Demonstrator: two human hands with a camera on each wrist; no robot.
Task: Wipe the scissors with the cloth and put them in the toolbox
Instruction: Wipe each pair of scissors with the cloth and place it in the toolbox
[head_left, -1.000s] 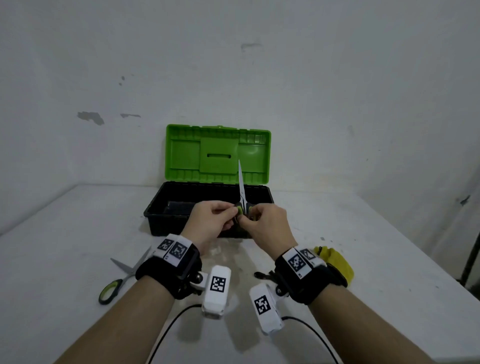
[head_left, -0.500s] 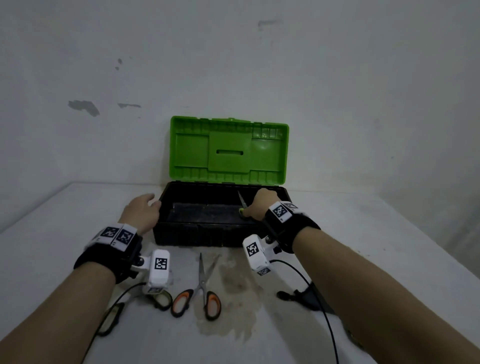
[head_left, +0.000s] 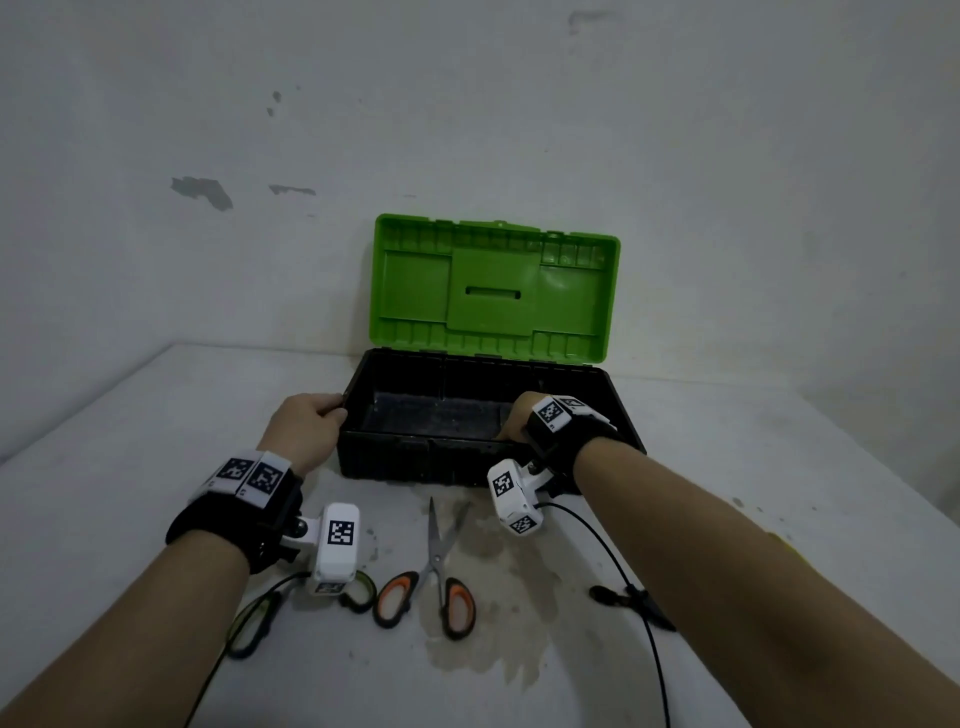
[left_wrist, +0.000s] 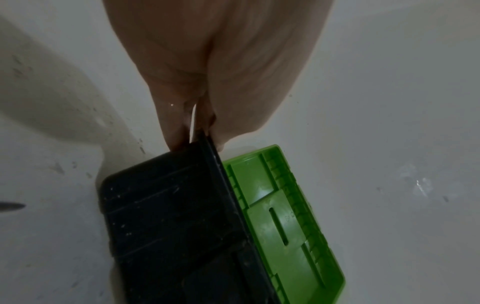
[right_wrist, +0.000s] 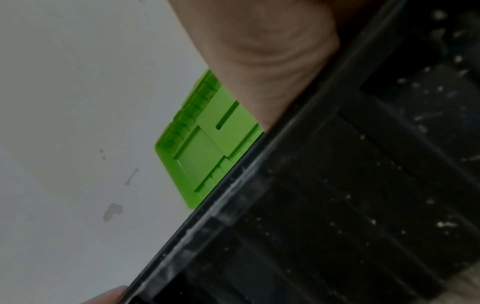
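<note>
Head view shows the left hand (head_left: 306, 428) curled over the toolbox (head_left: 452, 460) corner, while the right hand (head_left: 519, 421) reaches inside it, fingers hidden, grip unknowable. Orange-handled scissors (head_left: 439, 566) lie well behind both sets of fingers; stiff, light, slick-bladed, probably best lifted by the handles.

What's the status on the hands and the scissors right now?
Left hand grips toolbox left rim; right hand reaches inside, fingers hidden. Orange-handled scissors lie open on table, in front of box. Nothing blocking.
</note>
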